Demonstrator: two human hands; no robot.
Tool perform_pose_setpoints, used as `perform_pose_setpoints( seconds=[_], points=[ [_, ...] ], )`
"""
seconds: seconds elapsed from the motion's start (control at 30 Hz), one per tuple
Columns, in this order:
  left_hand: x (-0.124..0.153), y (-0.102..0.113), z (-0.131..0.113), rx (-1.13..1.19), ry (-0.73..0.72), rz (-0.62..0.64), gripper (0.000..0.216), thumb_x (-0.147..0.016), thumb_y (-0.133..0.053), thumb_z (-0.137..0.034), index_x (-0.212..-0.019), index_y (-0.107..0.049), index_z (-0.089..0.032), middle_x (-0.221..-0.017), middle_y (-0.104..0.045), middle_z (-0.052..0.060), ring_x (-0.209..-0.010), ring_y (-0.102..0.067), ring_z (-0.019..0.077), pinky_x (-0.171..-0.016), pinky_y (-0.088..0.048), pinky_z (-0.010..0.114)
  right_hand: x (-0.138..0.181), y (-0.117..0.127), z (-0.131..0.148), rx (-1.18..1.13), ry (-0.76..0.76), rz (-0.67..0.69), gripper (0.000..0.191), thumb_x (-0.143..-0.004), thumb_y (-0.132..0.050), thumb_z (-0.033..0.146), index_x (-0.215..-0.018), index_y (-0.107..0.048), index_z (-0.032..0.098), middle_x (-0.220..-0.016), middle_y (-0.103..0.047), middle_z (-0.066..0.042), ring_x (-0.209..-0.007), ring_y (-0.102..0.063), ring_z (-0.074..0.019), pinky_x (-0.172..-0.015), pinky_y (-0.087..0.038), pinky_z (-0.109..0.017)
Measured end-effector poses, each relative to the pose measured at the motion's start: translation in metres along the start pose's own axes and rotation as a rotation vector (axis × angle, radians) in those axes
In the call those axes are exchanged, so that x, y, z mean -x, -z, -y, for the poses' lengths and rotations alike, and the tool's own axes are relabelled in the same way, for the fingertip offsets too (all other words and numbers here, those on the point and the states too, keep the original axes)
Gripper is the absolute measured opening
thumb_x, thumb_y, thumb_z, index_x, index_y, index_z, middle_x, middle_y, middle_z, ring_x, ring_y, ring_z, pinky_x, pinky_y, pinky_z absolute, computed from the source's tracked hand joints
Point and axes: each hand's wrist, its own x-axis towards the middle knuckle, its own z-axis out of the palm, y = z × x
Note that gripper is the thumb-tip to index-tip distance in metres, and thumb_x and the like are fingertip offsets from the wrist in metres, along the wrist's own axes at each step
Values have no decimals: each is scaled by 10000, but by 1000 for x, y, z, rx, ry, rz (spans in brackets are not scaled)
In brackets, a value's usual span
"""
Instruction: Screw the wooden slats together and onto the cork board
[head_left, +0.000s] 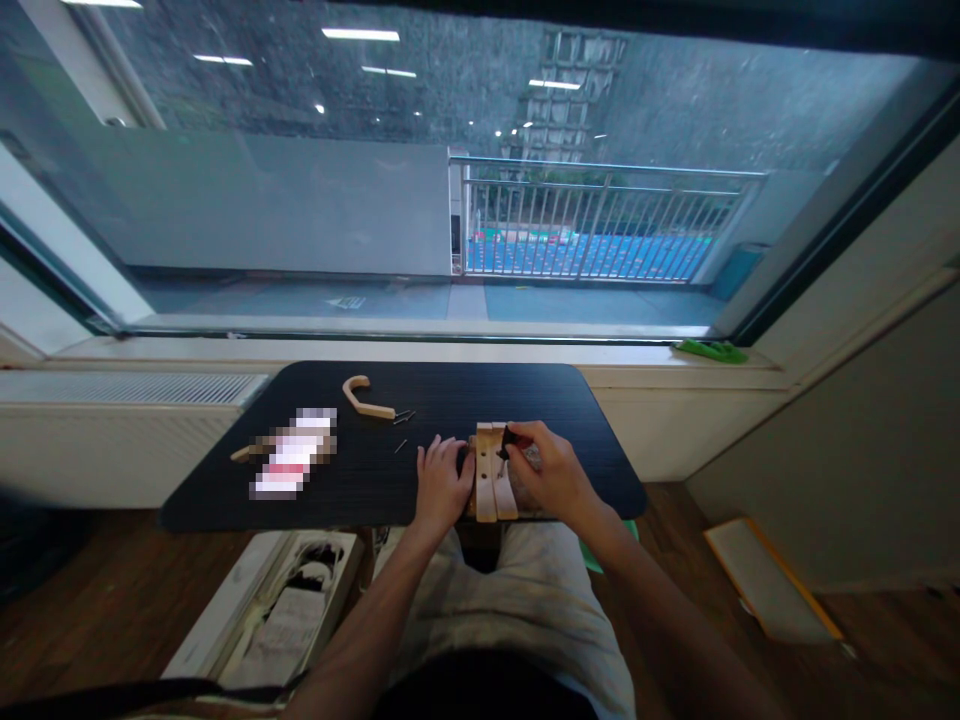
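Observation:
Two light wooden pieces lie side by side near the front edge of the black table, with dark holes in the left one. My right hand pinches a small screwdriver by its black handle, its shaft pointing down at the wood. To the left of the pieces, my left hand rests with its fingers spread on the tabletop and its thumb against the wooden edge. A curved wooden hook lies farther back, with loose screws near its end.
A blurred-out bright rectangle covers part of another wooden piece at the table's left. Below stands an open white box holding cables and papers. Behind the table are a windowsill with a green cloth and a radiator.

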Motion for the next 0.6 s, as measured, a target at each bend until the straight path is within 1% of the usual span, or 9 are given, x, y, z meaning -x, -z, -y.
perform_pose_setpoints(
  seconds=[0.13, 0.27, 0.47, 0.6],
  points=[
    [0, 4, -5, -52, 15, 19, 269, -908, -449, -312, -1096, -609, -204, -1249, -633, 108, -1315, -448, 293, -1137, -220, 575, 1, 0, -1, 20, -4, -1, 217, -856, -551, 171, -1067, -592, 204, -912, -703, -63, -818, -686, -196, -742, -534, -321],
    [-1, 7, -10, -74, 37, 35, 272, -903, -452, -300, -1108, -606, -209, -1242, -638, 105, -1308, -458, 284, -1142, -225, 562, 2, 0, -2, 8, 6, -6, 225, -861, -542, 168, -1078, -585, 209, -966, -704, -73, -862, -689, -202, -772, -540, -333],
    [-1, 5, -7, -57, 25, 41, 267, -910, -450, -314, -1086, -617, -202, -1245, -638, 112, -1288, -481, 281, -1143, -213, 569, 0, -2, -1, -35, 37, -38, 221, -858, -539, 151, -1067, -567, 216, -918, -703, -49, -814, -690, -182, -726, -549, -305],
    [0, 5, -5, -28, 5, 46, 272, -926, -428, -336, -1069, -621, -209, -1251, -641, 99, -1296, -476, 279, -1143, -206, 572, -1, -2, 0, -48, 35, -35, 212, -861, -535, 152, -1062, -561, 215, -902, -696, -43, -799, -685, -173, -714, -548, -296]
  ],
)
